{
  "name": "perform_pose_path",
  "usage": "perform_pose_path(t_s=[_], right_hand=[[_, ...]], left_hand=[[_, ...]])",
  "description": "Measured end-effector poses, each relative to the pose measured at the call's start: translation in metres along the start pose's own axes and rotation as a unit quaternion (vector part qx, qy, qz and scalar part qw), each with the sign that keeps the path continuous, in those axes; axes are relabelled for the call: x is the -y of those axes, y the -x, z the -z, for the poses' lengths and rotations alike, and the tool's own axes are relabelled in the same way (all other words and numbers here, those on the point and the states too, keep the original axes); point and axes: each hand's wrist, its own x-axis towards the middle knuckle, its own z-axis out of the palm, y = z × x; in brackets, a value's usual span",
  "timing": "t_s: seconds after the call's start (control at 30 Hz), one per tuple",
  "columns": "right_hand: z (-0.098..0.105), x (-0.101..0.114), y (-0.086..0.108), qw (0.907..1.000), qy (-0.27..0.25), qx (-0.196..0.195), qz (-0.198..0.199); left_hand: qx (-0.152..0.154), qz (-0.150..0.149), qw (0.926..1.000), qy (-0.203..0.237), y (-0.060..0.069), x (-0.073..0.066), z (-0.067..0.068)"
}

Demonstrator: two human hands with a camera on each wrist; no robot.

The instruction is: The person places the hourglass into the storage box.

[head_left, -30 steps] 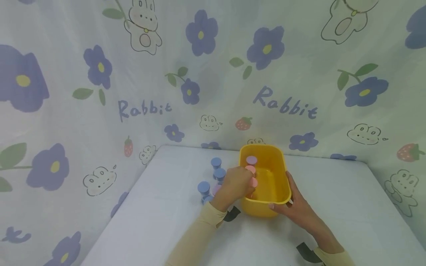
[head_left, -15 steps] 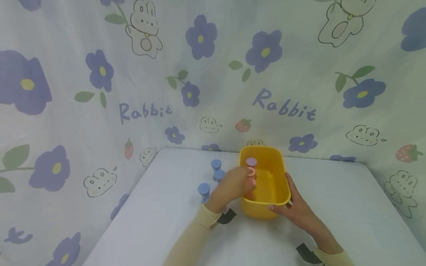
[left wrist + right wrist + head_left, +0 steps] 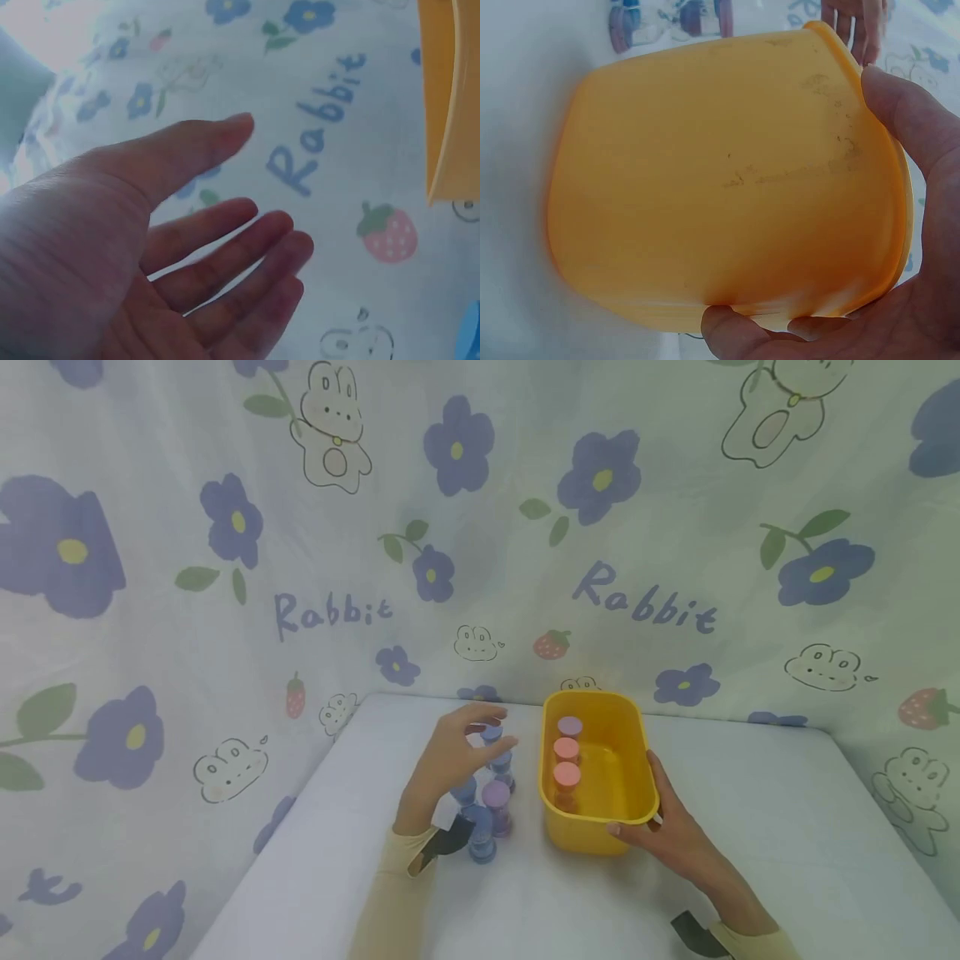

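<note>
My right hand (image 3: 671, 835) grips the near right corner of a yellow plastic bin (image 3: 596, 839), thumb at the rim. In the right wrist view its fingers curl against the bin's wall (image 3: 727, 172). Inside, along the left side, stand a purple hourglass (image 3: 570, 727) and two pink hourglasses, one (image 3: 566, 750) behind the other (image 3: 567, 777). My left hand (image 3: 450, 752), fingers spread and holding nothing, hovers over a group of blue hourglasses (image 3: 482, 835) left of the bin. A purple hourglass (image 3: 497, 795) stands among them. The hand partly hides the group.
A white-covered table (image 3: 315, 893) carries everything. Behind it hangs a cloth (image 3: 510, 527) printed with flowers and rabbits. The bin's raised rim (image 3: 542, 752) separates the outside hourglasses from those inside.
My left hand has let go of the near pink hourglass inside the bin and moved left over the outside group, its fingers spreading. The right hand keeps its grip on the bin.
</note>
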Motion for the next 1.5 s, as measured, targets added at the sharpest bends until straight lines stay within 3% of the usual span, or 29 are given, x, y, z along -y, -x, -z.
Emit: perform_pose_path(t_s=[0.23, 0.53, 0.83, 1.1, 1.5], right_hand=[[0.0, -0.001, 0.0, 1.0, -0.004, 0.003, -0.001], [0.0, 0.0, 0.0, 1.0, -0.009, 0.003, 0.0], [0.0, -0.002, 0.0, 0.9999, -0.014, 0.002, 0.005], [0.0, -0.001, 0.001, 0.9998, -0.015, 0.001, 0.01], [0.0, -0.001, 0.001, 0.9997, -0.019, 0.0, 0.017]], left_hand=[[-0.027, 0.009, 0.9983, 0.051, 0.015, 0.025, 0.029], [-0.023, 0.05, 0.9969, 0.057, 0.04, 0.053, 0.04], [-0.017, 0.104, 0.9926, 0.06, 0.063, 0.084, 0.033], [-0.011, 0.128, 0.9894, 0.067, 0.083, 0.109, 0.021], [0.012, 0.155, 0.9839, 0.088, 0.092, 0.114, 0.012]])
